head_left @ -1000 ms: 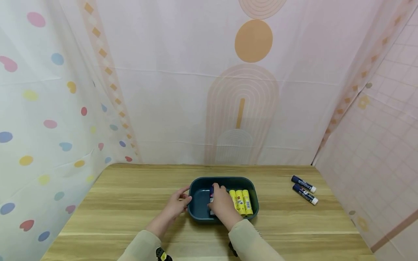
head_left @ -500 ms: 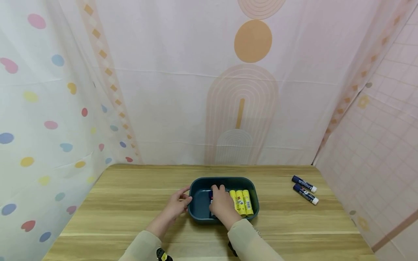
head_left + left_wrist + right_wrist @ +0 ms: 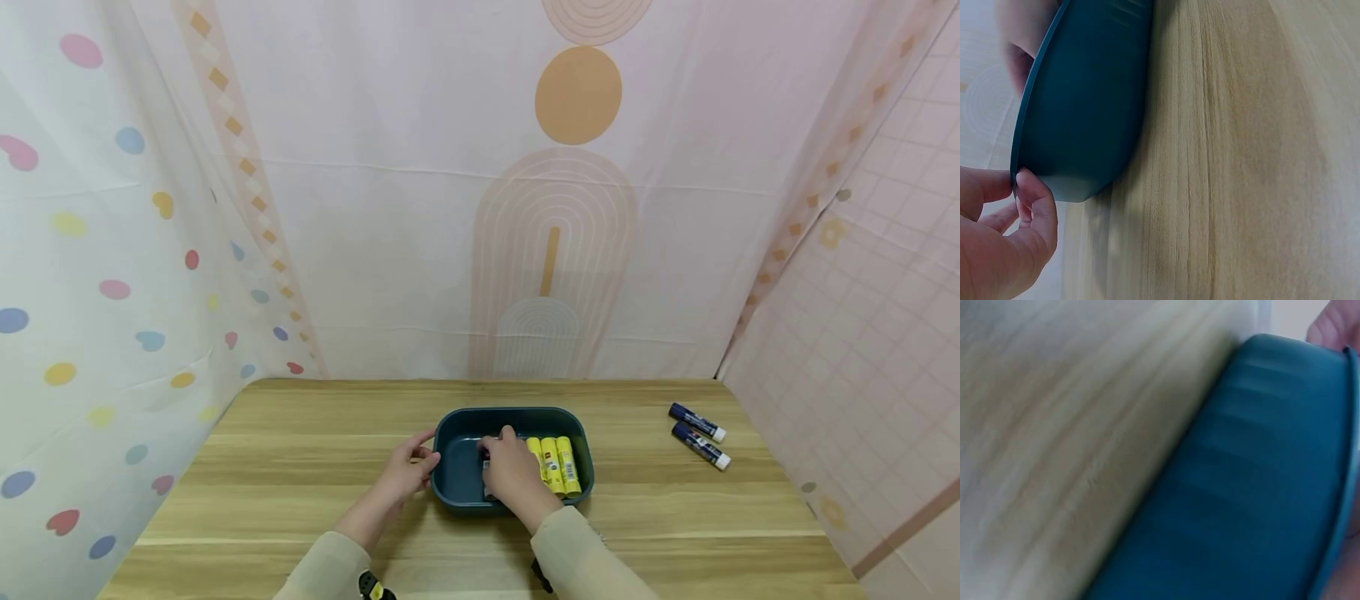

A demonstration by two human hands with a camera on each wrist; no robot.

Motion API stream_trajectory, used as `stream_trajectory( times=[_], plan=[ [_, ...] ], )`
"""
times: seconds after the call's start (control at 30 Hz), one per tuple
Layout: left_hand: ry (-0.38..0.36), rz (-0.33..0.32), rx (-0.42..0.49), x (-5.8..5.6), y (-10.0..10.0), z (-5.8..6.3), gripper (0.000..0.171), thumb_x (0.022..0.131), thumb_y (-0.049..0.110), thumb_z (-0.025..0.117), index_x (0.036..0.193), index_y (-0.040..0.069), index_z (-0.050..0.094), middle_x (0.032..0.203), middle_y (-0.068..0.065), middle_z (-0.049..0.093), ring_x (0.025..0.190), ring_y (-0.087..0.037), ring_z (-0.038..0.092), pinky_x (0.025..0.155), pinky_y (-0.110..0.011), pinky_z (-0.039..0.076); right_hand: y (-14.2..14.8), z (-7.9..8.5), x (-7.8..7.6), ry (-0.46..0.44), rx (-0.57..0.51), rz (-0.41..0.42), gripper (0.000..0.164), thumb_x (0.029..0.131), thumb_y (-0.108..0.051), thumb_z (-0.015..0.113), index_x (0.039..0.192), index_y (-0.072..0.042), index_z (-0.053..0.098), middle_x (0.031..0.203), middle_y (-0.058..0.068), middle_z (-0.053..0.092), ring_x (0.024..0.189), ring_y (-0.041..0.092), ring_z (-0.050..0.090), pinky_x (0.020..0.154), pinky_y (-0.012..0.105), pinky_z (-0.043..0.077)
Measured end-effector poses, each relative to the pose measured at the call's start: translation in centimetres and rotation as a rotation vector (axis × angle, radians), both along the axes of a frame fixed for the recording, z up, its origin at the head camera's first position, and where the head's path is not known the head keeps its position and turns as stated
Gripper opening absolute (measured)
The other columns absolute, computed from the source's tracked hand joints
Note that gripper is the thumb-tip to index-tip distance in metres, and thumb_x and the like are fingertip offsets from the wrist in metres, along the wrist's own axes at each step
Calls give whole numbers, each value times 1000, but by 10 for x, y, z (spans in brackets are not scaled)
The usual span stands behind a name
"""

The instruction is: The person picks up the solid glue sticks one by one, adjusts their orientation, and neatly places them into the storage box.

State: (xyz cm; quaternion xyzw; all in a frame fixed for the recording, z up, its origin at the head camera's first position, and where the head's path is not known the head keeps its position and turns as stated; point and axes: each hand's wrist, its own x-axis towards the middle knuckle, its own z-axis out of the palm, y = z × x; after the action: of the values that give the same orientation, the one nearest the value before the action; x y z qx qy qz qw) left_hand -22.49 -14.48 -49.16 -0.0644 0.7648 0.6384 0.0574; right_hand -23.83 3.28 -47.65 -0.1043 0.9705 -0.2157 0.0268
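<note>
A dark teal plastic bin (image 3: 459, 475) stands on the table before me. My left hand (image 3: 402, 477) pinches its left rim between thumb and fingers, as the left wrist view shows at the bin's corner (image 3: 1085, 112). My right hand (image 3: 513, 472) reaches inside, fingers curled over a dark blue glue stick (image 3: 488, 468) lying lengthwise near the middle; most of that stick is hidden beneath the hand. Several yellow glue sticks (image 3: 552, 467) lie side by side in the bin's right part. The right wrist view mostly catches the bin's outer wall (image 3: 1260, 475).
Two dark blue glue sticks with white ends, one farther back (image 3: 697, 422) and one nearer (image 3: 701, 446), lie at the right of the wooden table (image 3: 315, 442). Patterned curtains (image 3: 375, 250) hang along the back and both sides.
My right hand's fingers have shifted over the dark blue glue stick, which has moved slightly right and shows less at its far end. The left hand keeps its place on the rim.
</note>
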Motion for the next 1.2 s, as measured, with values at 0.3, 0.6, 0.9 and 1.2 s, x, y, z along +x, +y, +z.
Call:
stream_trajectory(
  times=[0.3,0.6,0.9,1.2],
  plan=[
    [1,6,14,0,0,0,44,95,0,52,138,2,45,95,-10,46,63,-13,47,57,-26,45,41,27,3,96,-74,37,39,82,-17,71,120,-18,61,110,9,52,81,19,50,57,31,45],
    [-8,6,16,2,1,1,44,95,1,52,138,3,45,96,-11,47,63,-13,47,57,-26,45,111,41,-3,181,-224,29,45,85,-16,70,128,-17,56,125,10,52,111,29,55,88,46,50],
    [-14,5,-2,1,0,0,44,95,3,52,139,5,45,98,-11,47,64,-13,48,58,-25,45,188,28,-12,253,-274,51,49,87,-11,66,133,-12,50,130,15,47,117,41,49,91,58,45],
    [-10,0,8,1,1,1,44,95,3,53,139,4,45,97,-11,47,64,-14,48,57,-25,45,245,10,-17,252,-154,27,54,88,-11,65,139,-12,45,136,22,44,124,46,40,94,63,39]
  ],
)
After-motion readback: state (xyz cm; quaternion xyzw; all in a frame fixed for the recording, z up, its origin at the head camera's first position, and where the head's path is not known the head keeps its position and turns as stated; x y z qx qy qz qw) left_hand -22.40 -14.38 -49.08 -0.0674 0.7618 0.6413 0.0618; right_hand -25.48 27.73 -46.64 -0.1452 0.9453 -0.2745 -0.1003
